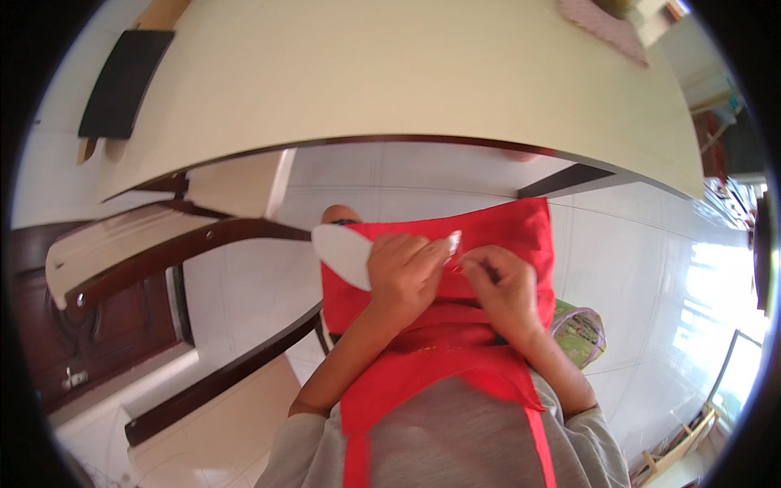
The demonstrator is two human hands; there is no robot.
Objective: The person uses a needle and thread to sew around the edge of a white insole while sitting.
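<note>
Above a red apron (512,232) spread over the lap, my left hand (406,271) is closed on a flat white oval piece (343,253), whose rounded end sticks out to the left. A small, shiny, clear or whitish bit (453,244) shows at that hand's fingertips; what it is cannot be made out. Close on its right, my right hand (500,283) has thumb and forefinger pinched together at a small, thin orange-red thing (457,269), too blurred to name. The two hands do not touch.
A cream tabletop (396,79) spans the view beyond the lap, with a pink cloth (604,30) at its far right. Wooden chairs (201,241) with dark frames stand at left. A green patterned bin or bag (579,335) is beside the right forearm.
</note>
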